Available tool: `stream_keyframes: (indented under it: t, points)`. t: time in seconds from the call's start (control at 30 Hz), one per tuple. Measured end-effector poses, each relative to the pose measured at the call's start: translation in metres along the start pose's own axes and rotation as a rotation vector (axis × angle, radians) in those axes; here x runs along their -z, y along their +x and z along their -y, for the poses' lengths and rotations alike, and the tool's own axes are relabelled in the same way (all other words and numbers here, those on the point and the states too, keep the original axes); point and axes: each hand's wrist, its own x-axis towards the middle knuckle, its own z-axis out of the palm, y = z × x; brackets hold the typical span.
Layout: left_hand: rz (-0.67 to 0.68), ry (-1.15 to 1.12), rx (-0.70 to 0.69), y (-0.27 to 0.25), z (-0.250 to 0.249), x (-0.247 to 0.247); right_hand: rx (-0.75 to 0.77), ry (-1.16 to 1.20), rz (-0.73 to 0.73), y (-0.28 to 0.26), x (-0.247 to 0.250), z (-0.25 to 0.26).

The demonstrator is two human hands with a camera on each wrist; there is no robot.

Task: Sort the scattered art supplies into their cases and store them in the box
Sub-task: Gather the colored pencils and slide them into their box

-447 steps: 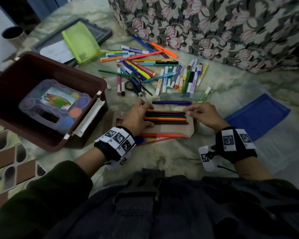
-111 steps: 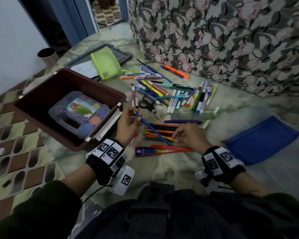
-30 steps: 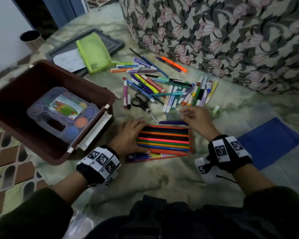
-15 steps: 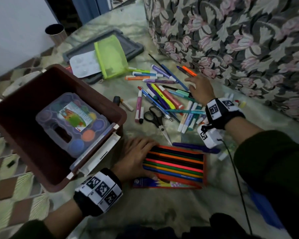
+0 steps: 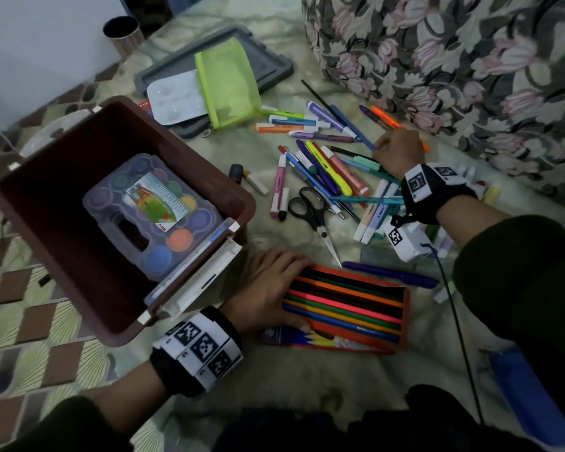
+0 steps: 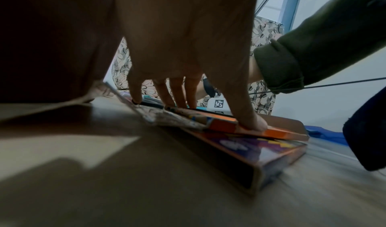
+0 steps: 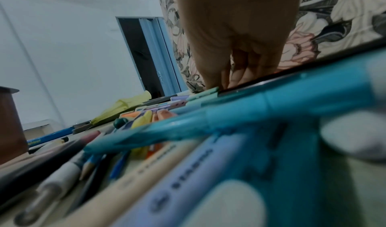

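An orange tray of coloured pencils (image 5: 346,305) lies half out of its printed sleeve (image 6: 261,149) on the floor in front of me. My left hand (image 5: 274,285) lies flat on the tray's left end, with the thumb (image 6: 250,123) pressing its orange edge. My right hand (image 5: 397,151) is stretched out to the far side of the scattered pens and markers (image 5: 323,171), its fingers (image 7: 229,80) bunched down around a blue pencil (image 5: 349,127). The brown box (image 5: 183,138) stands open at the left and holds a clear paint set (image 5: 154,213).
Black scissors (image 5: 310,210) and a purple pen (image 5: 388,274) lie just beyond the tray. A green mesh pouch (image 5: 229,83) rests on a grey lid (image 5: 268,60). A floral sofa (image 5: 454,60) borders the far side. A blue case (image 5: 529,402) lies under my right arm.
My right hand has left the pencil tray, reached away over the pen pile and closed its fingers on a blue pencil. My left hand has stayed on the tray's left end.
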Motion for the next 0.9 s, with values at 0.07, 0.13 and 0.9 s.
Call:
stream_keyframes:
  t: [0.07,0.13,0.9]
  points:
    - [0.005,-0.002,0.003,0.000,-0.001,0.001,-0.037,0.033,-0.008,-0.005,0.004,-0.001]
    - [0.007,0.002,0.002,0.000,-0.002,0.002,-0.063,0.090,-0.024,-0.012,0.009,-0.001]
    - [0.037,0.083,-0.032,0.002,-0.003,0.004,-0.093,0.703,0.539,-0.219,0.015,0.022]
